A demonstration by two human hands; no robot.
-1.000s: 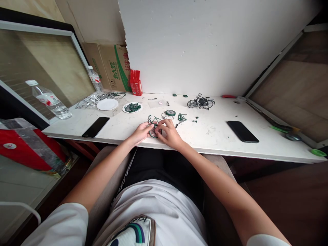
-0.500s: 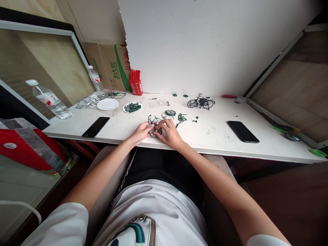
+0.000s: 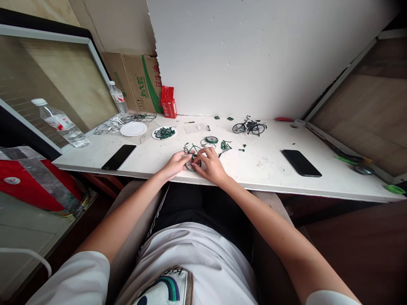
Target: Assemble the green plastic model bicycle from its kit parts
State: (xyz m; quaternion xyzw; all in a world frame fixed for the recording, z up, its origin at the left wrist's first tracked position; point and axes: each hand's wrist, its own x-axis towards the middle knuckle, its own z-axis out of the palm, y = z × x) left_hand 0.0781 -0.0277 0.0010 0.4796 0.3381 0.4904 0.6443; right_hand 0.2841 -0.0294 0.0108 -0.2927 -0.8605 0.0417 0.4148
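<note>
A small green model bicycle frame with one wheel (image 3: 191, 156) lies on the white table (image 3: 260, 163) near its front edge. My left hand (image 3: 175, 164) pinches the wheel from the left. My right hand (image 3: 211, 166) pinches the same wheel from the right, fingers curled. A loose wheel (image 3: 211, 139) and small green parts (image 3: 225, 145) lie just beyond my hands. A finished model bicycle (image 3: 249, 126) stands upright further back.
Two black phones (image 3: 118, 156) (image 3: 301, 163) lie left and right. A white plate (image 3: 133, 128), a plate of green parts (image 3: 164, 133), plastic bags (image 3: 110, 124), water bottles (image 3: 59, 123), a red box (image 3: 168, 103) and a cardboard box (image 3: 136, 80) stand at the back left. Tools (image 3: 352, 161) lie far right.
Both hands stay at the wheel; my right fingers have shifted slightly up and left over it. Nothing else has moved.
</note>
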